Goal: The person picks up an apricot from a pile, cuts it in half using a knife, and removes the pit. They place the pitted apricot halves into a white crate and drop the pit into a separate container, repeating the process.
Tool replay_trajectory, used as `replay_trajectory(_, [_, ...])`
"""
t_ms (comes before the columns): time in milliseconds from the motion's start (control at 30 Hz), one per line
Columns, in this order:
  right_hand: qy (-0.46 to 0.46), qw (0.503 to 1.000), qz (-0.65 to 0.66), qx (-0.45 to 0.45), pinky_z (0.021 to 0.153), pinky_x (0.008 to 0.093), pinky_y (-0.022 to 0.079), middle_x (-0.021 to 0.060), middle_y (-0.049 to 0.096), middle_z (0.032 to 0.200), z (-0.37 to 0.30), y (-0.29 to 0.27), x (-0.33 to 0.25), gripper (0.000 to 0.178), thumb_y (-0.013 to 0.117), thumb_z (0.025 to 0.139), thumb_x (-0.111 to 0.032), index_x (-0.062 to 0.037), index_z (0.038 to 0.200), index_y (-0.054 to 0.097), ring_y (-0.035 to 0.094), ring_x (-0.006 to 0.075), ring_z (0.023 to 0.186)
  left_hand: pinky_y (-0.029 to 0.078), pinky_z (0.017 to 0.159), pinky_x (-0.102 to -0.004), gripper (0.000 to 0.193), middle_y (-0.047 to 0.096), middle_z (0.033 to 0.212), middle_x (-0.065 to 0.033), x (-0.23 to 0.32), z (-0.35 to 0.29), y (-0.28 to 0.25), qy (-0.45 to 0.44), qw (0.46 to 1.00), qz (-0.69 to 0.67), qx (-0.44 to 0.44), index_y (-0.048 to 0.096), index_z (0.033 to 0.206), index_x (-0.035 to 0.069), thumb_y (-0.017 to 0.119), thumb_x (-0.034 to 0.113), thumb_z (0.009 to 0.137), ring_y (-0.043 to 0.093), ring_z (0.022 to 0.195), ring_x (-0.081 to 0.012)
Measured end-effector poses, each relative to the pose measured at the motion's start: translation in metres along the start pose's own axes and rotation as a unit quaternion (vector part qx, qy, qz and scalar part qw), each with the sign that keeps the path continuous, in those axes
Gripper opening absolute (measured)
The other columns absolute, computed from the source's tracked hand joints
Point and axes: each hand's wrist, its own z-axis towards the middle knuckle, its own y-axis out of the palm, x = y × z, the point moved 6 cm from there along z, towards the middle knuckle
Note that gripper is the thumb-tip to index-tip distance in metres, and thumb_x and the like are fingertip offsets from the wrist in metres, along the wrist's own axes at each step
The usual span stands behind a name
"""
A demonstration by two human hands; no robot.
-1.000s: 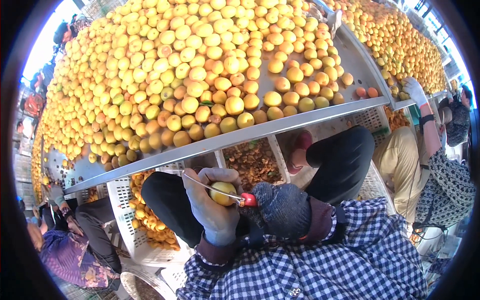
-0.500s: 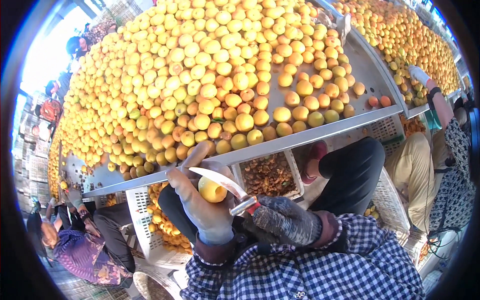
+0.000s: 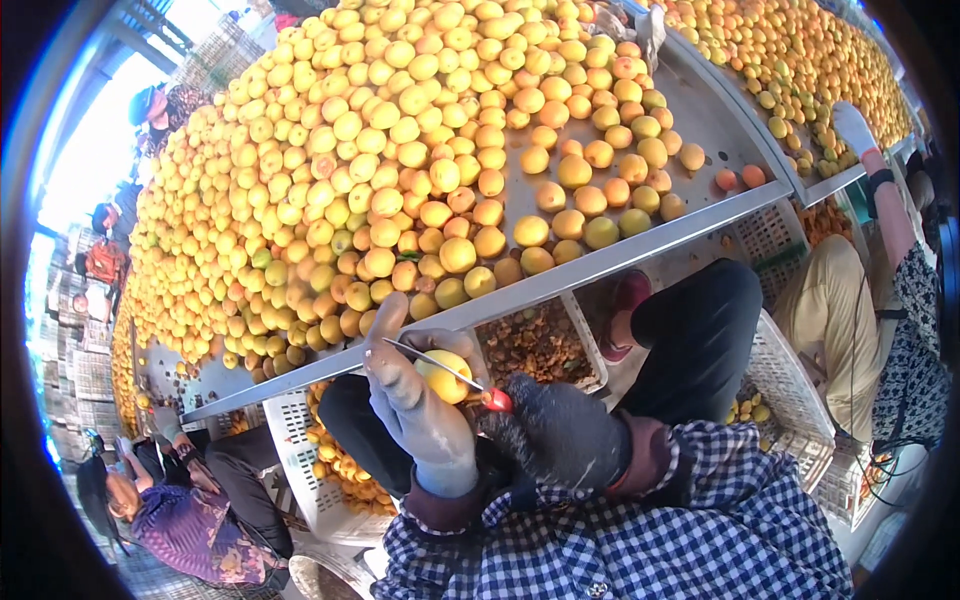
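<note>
My left hand (image 3: 422, 428), in a pale rubber-coated glove, cups a yellow apricot (image 3: 446, 380) in front of the table edge. In my right hand (image 3: 560, 428), covered by a dark knitted glove, is a knife (image 3: 496, 400) with a red handle. Its blade, seen nearly edge-on, crosses over the apricot and appears to touch its skin. The fingertips of the left hand point up toward the table rim, and the far side of the fruit is hidden by the blade and palm.
A metal-rimmed table (image 3: 640, 243) heaped with apricots stands ahead. Below it, a white crate (image 3: 287, 425) holds halved apricots and another crate (image 3: 583, 335) holds brown pieces. Co-workers sit at left (image 3: 205, 525) and right (image 3: 905, 330); a gloved hand (image 3: 853, 128) reaches onto the neighbouring table.
The knife has turned from showing its broad blade to nearly edge-on, and now lies across the apricot. My right hand has rolled over. The whole view has shifted slightly.
</note>
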Motion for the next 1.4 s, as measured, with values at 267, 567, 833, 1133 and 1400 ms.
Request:
replay_trajectory(267, [-0.018, 0.938, 0.345, 0.014, 0.078, 0.0335, 0.046, 0.0172, 0.060, 0.103, -0.003, -0.004, 0.001, 0.029, 0.051, 0.090, -0.017, 0.0006, 0.114, 0.051, 0.059, 0.0266, 0.095, 0.050, 0.084, -0.0453, 0.072, 0.052, 0.115, -0.0245, -0.015, -0.016, 0.000, -0.111, 0.934, -0.326, -0.091, 0.032, 0.130, -0.001, 0.060, 0.044, 0.081, 0.058, 0.098, -0.0353])
replay_trajectory(567, [0.030, 0.974, 0.210, -0.075, 0.066, 0.0374, 0.046, 0.0198, 0.060, 0.091, -0.002, -0.007, -0.002, 0.028, 0.051, 0.091, -0.022, 0.0008, 0.107, 0.052, 0.060, 0.0349, 0.082, 0.053, 0.069, -0.0323, 0.055, 0.059, 0.094, -0.0200, 0.000, -0.003, -0.015, -0.081, 0.952, -0.138, -0.261, 0.050, 0.110, -0.006, 0.055, 0.042, 0.085, 0.060, 0.079, -0.0233])
replay_trajectory(833, [0.007, 0.964, 0.221, -0.145, 0.060, 0.0339, 0.045, 0.0179, 0.060, 0.077, 0.016, -0.015, -0.002, 0.023, 0.050, 0.091, -0.020, -0.0002, 0.103, 0.049, 0.061, 0.0282, 0.072, 0.053, 0.075, -0.0319, 0.063, 0.058, 0.104, -0.0180, -0.013, 0.013, -0.012, -0.129, 0.927, -0.233, -0.263, 0.047, 0.114, -0.005, 0.059, 0.046, 0.081, 0.062, 0.086, -0.0232])
replay_trajectory(1133, [0.007, 0.986, 0.081, -0.146, 0.061, 0.0395, 0.046, 0.0188, 0.060, 0.073, 0.035, -0.022, 0.014, 0.030, 0.055, 0.087, -0.031, -0.0026, 0.097, 0.055, 0.061, 0.0352, 0.072, 0.053, 0.067, -0.0276, 0.049, 0.060, 0.099, -0.0211, -0.015, 0.030, -0.023, -0.176, 0.923, -0.156, -0.305, 0.055, 0.106, -0.009, 0.072, 0.021, 0.072, 0.062, 0.084, -0.0224])
replay_trajectory(1400, [0.056, 0.982, -0.159, -0.081, 0.056, 0.0426, 0.045, 0.0200, 0.060, 0.086, 0.085, -0.036, 0.008, 0.034, 0.056, 0.086, -0.033, -0.0004, 0.093, 0.051, 0.059, 0.0361, 0.074, 0.044, 0.089, -0.0413, 0.047, 0.056, 0.109, -0.0178, -0.018, 0.065, 0.000, -0.138, 0.949, -0.232, -0.162, 0.045, 0.118, -0.006, 0.058, 0.026, 0.086, 0.056, 0.102, -0.0280])
